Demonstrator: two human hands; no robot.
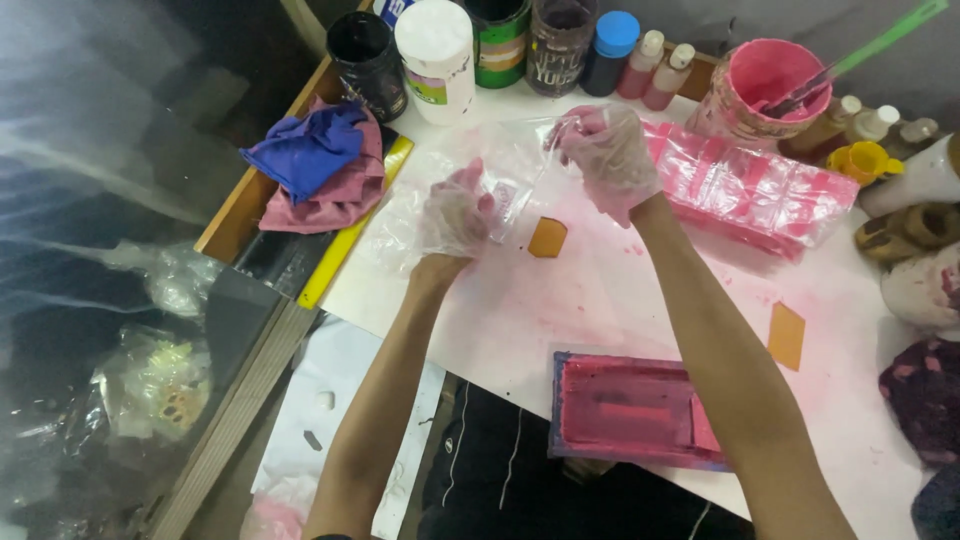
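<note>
While both hands hold it just above the white worktop (pixel 600 300), the small clear plastic bag (pixel 505 195) sits between them, near the far middle of the surface. The left hand (pixel 455 212), in a thin see-through glove, closes its fingers on the near edge of the bag. The right hand (pixel 607 155), gloved the same way, pinches the upper edge with its fingers closed. The bag looks thin, soft and wrinkled, and I cannot tell if something is inside.

It seems the work is somewhere in the middle: pink stains already cover the worktop, and a stack of pink packets (pixel 755 190) wrapped in shiny plastic lies just beside the right hand. A flat rectangular tray (pixel 630 408) coated with thick pink paint rests at the near edge. Two small orange cards (pixel 547 237) (pixel 786 335) lie flat on the worktop, one close under the bag.

Further out, a pink bucket (pixel 765 78) holds a green stick (pixel 885 38), and jars and small bottles stand in a row behind. A blue cloth (pixel 305 150) lies crumpled on a pink cloth (pixel 335 205) at the left.
</note>
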